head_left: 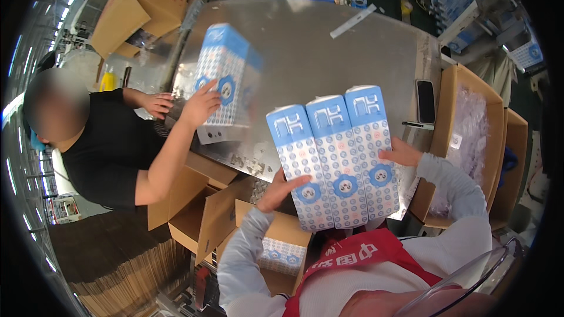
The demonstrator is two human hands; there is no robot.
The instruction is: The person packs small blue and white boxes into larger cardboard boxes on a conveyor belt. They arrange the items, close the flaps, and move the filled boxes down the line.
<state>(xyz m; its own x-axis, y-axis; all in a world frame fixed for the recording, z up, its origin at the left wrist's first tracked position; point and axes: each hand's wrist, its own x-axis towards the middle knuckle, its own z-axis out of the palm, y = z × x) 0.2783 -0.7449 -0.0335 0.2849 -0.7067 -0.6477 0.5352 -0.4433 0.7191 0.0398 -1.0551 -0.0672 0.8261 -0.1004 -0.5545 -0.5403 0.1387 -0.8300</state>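
I look down from far off on a big, shiny metal worktop [311, 41]. A co-worker [111, 164] in a black top is on its left side. Near me, below the worktop, sits an open brown box [285, 221] with more packs [283, 251] inside. The row of three packs [341, 164], blue and white, is right in front of the body, seen over the near edge of the worktop. I can't tell if it touches the metal, or if the three are stuck together. The co-worker touches a single pack [222, 58], which looks blurry. The left hand [276, 192] and right hand [404, 154] press the row's two outer sides, thumbs in front, so their fingers are gripping it. If the packs are loose, the middle one could slip out when the squeeze gets weak. Too much squeeze could dent them. A swing right could bump the small black phone [425, 101].
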